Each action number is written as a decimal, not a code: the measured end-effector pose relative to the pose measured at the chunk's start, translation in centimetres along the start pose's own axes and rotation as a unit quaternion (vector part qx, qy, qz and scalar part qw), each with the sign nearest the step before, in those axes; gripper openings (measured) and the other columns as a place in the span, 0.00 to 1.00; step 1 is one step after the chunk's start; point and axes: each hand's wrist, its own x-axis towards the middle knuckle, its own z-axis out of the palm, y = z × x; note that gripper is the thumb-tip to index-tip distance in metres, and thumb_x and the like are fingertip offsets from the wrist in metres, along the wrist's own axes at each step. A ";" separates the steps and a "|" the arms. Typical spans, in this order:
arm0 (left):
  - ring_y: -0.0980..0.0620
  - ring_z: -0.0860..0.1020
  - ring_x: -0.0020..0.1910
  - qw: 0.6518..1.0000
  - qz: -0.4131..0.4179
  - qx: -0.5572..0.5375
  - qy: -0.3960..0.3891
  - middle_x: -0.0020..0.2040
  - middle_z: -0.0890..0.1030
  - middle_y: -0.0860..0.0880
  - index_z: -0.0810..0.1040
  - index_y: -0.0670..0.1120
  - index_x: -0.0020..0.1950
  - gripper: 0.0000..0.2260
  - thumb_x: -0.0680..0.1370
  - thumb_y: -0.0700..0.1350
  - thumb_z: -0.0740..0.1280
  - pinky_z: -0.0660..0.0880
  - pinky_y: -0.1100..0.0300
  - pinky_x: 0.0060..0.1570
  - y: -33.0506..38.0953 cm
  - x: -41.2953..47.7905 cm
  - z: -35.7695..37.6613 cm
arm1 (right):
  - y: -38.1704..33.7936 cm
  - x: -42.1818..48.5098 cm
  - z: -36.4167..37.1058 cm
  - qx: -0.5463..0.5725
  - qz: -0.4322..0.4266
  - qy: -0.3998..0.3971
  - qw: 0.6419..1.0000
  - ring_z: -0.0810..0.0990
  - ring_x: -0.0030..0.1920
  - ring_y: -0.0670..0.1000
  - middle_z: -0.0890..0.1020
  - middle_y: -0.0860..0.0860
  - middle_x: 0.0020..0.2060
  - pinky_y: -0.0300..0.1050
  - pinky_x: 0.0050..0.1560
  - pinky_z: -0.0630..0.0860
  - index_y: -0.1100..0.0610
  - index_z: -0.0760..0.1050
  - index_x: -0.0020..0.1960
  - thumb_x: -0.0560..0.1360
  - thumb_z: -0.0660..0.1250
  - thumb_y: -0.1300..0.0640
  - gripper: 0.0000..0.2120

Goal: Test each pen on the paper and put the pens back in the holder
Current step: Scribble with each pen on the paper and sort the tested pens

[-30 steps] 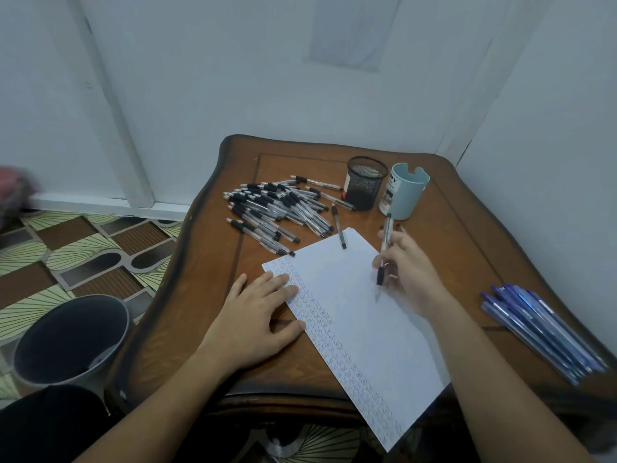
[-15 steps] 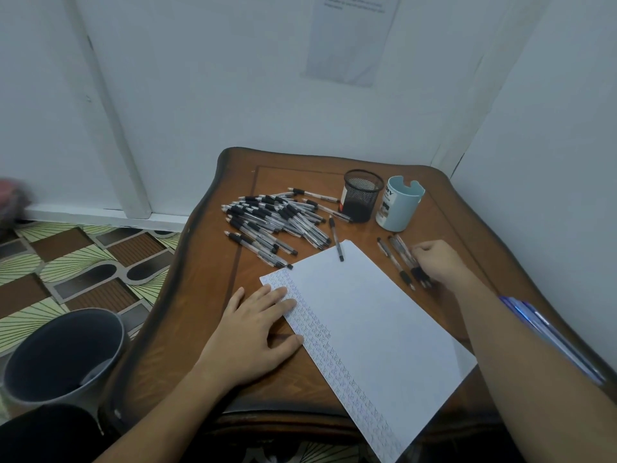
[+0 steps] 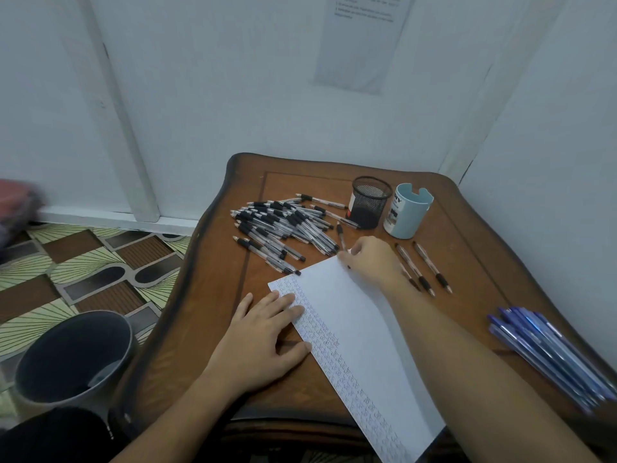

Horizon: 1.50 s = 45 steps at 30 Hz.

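Pen (image 3: 340, 233) lies on the tabletop (image 3: 467, 255) at the paper's (image 3: 354, 315) far corner, long axis running toward the mesh holder (image 3: 370, 202). The right hand's (image 3: 370, 262) fingers (image 3: 354, 253) curl onto its near end, apparently pinching it. The left hand (image 3: 257, 342) lies flat, pinning the paper.

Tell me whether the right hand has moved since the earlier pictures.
Yes. The right hand went left, from the pens below the blue cup to the lone pen below the mesh holder, which it pinches.
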 end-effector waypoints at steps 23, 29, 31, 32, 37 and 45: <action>0.58 0.54 0.76 1.000 -0.002 0.001 -0.008 0.76 0.61 0.60 0.66 0.60 0.73 0.37 0.69 0.75 0.46 0.39 0.52 0.74 0.2 0.1 -0.3 | 2.8 -6.4 -3.9 0.682 0.025 0.002 0.730 0.62 0.27 0.45 0.68 0.48 0.30 0.37 0.24 0.58 0.37 0.68 0.68 0.84 0.55 0.48 0.14; 0.59 0.53 0.76 1.000 -0.006 0.005 -0.012 0.76 0.60 0.60 0.65 0.61 0.73 0.35 0.69 0.74 0.46 0.39 0.51 0.74 0.3 0.1 -0.4 | 2.9 -8.7 -2.9 0.613 -0.004 -0.007 0.790 0.62 0.24 0.46 0.67 0.50 0.26 0.37 0.23 0.62 0.51 0.76 0.56 0.81 0.62 0.54 0.06; 0.58 0.54 0.76 1.000 -0.005 0.004 -0.011 0.76 0.61 0.60 0.65 0.61 0.73 0.35 0.70 0.73 0.47 0.40 0.51 0.74 0.2 0.0 -0.3 | 3.2 -9.2 -2.5 0.617 0.009 -0.034 0.786 0.69 0.27 0.48 0.71 0.52 0.26 0.43 0.31 0.70 0.55 0.79 0.58 0.84 0.56 0.51 0.14; 0.58 0.54 0.76 1.000 -0.005 0.004 -0.010 0.76 0.61 0.60 0.66 0.61 0.72 0.34 0.70 0.73 0.47 0.41 0.51 0.74 0.2 0.0 -0.2 | 3.5 -9.5 -2.3 0.630 0.014 -0.054 0.775 0.74 0.30 0.49 0.74 0.54 0.28 0.45 0.38 0.74 0.57 0.80 0.57 0.83 0.53 0.47 0.21; 0.58 0.54 0.76 1.000 -0.003 0.013 -0.014 0.76 0.61 0.60 0.65 0.61 0.73 0.34 0.70 0.73 0.47 0.42 0.50 0.75 0.0 0.1 -0.1 | 4.5 -11.0 -0.1 0.545 0.018 -0.091 0.833 0.78 0.34 0.54 0.80 0.57 0.32 0.46 0.39 0.74 0.58 0.82 0.52 0.72 0.53 0.35 0.31; 0.58 0.55 0.76 1.000 -0.003 0.008 -0.006 0.75 0.62 0.60 0.66 0.61 0.72 0.33 0.70 0.72 0.49 0.44 0.49 0.75 -0.2 0.1 0.1 | 4.4 -11.0 1.7 0.534 -0.055 -0.128 0.834 0.72 0.28 0.51 0.79 0.57 0.29 0.39 0.27 0.65 0.54 0.75 0.36 0.70 0.69 0.49 0.11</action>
